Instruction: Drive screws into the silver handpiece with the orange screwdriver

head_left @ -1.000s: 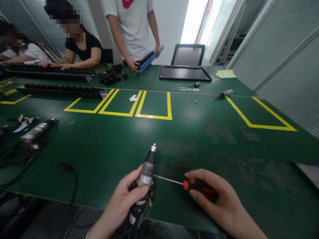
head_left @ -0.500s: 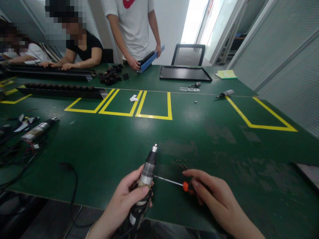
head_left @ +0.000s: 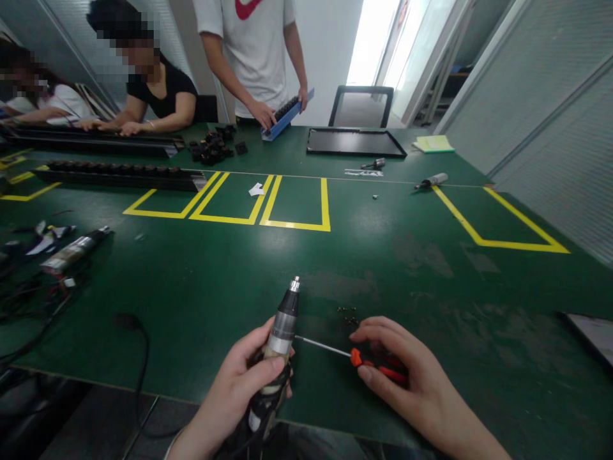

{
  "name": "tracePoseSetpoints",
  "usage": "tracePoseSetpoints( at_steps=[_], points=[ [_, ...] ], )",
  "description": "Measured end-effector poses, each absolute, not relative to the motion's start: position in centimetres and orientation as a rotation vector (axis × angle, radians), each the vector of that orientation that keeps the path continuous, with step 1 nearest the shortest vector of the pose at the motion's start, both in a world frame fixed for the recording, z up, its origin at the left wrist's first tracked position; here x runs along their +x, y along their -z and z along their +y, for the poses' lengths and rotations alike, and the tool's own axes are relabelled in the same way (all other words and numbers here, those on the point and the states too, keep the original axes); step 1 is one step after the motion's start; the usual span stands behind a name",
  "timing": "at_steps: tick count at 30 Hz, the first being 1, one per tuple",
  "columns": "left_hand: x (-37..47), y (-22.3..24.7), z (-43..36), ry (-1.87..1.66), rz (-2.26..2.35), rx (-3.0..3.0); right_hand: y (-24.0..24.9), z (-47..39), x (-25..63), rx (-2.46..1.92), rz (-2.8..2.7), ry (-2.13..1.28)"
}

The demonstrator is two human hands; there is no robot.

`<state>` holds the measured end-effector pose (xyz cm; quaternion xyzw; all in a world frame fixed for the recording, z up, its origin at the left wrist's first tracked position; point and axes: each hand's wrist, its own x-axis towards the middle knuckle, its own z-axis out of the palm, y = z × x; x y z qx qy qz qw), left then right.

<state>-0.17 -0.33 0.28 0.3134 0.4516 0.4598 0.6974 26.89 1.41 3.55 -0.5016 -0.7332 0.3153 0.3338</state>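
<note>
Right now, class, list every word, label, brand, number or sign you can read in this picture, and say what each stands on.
No words or numbers can be read.
White T-shirt: a red curved mark, no letters visible.
Power tool in the left hand: pale patch, too blurred to read.
Screwdriver: no legible text.
Yellow-green papers: any print too blurred to read.

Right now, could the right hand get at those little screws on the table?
Probably yes: the small screws lie on the green table just beyond the right hand, with nothing visible between. However, that hand holds the screwdriver, so it would likely need to loosen its grip first.
</note>
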Motion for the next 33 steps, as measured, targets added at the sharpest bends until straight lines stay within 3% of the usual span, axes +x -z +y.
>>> tracePoseSetpoints(
  at_steps=[10, 23, 33],
  points=[
    [-0.17, 0.05, -0.26, -1.035, 0.994, 0.702, -3.22, 1.34, 27.06, -1.415, -1.981, -1.070],
    [-0.20, -0.06, -0.49, -1.059, 1.009, 0.691, -3.72, 1.24, 26.98, -1.413, -1.886, -0.849],
    [-0.26, 0.12, -0.39, -1.042, 1.001, 0.684, -3.58, 1.54, 27.09, -1.359, -1.964, -1.030]
  ],
)
